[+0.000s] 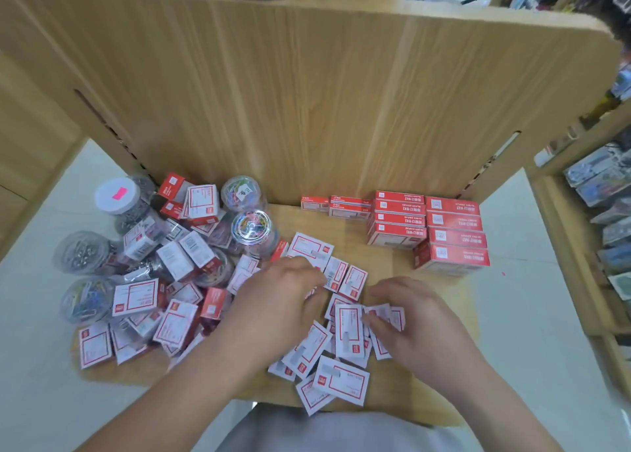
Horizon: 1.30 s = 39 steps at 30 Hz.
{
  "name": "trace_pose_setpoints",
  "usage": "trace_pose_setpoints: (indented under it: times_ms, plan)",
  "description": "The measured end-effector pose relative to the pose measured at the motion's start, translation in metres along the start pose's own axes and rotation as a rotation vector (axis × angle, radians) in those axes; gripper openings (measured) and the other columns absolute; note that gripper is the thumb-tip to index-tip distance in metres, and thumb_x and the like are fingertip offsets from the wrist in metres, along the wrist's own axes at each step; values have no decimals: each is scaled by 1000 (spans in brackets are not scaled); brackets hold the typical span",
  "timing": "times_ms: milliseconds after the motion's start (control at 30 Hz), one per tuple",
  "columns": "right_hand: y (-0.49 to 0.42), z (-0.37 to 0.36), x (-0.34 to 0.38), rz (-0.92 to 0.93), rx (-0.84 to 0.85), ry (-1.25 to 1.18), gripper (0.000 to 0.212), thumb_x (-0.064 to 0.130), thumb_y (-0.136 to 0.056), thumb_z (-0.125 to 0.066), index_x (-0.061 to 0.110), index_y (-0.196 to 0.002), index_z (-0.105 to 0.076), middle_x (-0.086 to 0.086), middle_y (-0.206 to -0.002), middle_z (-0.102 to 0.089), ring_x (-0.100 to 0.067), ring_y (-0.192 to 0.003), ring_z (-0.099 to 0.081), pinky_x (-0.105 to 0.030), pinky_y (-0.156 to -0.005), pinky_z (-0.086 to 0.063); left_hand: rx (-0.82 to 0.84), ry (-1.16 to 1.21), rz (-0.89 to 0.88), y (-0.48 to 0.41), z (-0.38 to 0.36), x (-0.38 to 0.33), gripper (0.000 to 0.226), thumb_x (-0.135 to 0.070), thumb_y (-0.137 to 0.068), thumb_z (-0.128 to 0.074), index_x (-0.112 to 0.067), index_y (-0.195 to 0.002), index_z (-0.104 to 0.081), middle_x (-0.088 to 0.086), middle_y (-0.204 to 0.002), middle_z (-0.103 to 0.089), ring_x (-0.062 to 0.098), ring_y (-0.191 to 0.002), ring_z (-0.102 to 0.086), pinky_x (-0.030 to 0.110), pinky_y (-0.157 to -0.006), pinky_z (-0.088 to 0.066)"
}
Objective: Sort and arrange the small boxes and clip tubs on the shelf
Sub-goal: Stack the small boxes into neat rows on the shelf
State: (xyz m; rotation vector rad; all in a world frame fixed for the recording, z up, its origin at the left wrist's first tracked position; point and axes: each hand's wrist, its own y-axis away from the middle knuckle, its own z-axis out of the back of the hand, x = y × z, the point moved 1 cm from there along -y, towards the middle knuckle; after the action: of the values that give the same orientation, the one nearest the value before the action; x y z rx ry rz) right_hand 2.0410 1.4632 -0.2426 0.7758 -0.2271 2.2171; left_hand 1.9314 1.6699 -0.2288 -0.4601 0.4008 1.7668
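Small boxes, white with red frames, lie loose and flat at the front-centre of the shelf, long axes pointing every way. A few reach the front edge. Left hand is palm-down on them with fingers bent; grip hidden, can't tell. Right hand is just beside it, thumb and fingers pinching a single box by its end. Clip tubs and more boxes are heaped at left. Red boxes are stacked right-rear against the back panel, long axes left-right. Bare wood shows between the stacks and the hands.
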Motion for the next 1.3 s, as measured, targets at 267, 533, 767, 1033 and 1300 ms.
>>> trace_pose_setpoints:
  times_ms: [267, 533, 767, 1033, 1300]
  plan:
    - [36, -18, -35, -47, 59, -52, 76, 53, -71, -80, 22, -137, -60, 16, -137, -54, -5, -127, -50, -19, -107, -39, 234, -79, 34, 21, -46, -23, 88, -71, -77, -67, -39, -152, -35, -17, -138, -38, 10, -128, -46, 33, -92, -51]
    - [33, -24, -45, -93, -30, -170, 78, 57, -69, -78, 27, -138, -60, 23, -123, -41, -10, -122, -46, -37, -101, -47, 126, 46, 159, 11, -50, -24, 79, -52, -67, -87, -38, -136, -52, -17, -124, -40, 8, -110, -56, 26, -80, -45]
    - [20, -29, -35, -116, -86, -89, 58, 56, -70, -83, 41, -124, -64, 16, -111, -42, -11, -111, -41, -21, -93, -38, -47, 571, 359, 10, -41, -23, 38, -19, -83, -83, -39, -107, -61, -17, -87, -73, 6, -80, -69, 30, -75, -58]
    - [16, -5, -14, 47, -287, -199, 31, 28, -93, -68, 42, -119, -60, 24, -106, -63, -1, -98, -62, -18, -77, -48, -185, 560, 264, -29, -8, -6, 11, -26, -97, -67, -37, -98, -66, -7, -88, -65, 19, -77, -68, 31, -64, -52]
    - [-1, 32, 1, -176, -243, -717, 42, 5, -85, -78, 39, -109, -75, 14, -98, -74, -11, -88, -68, -42, -71, -63, -152, 389, 229, -112, -23, 19, 32, -13, -85, -77, -34, -106, -66, -15, -94, -72, 0, -80, -65, 34, -82, -58]
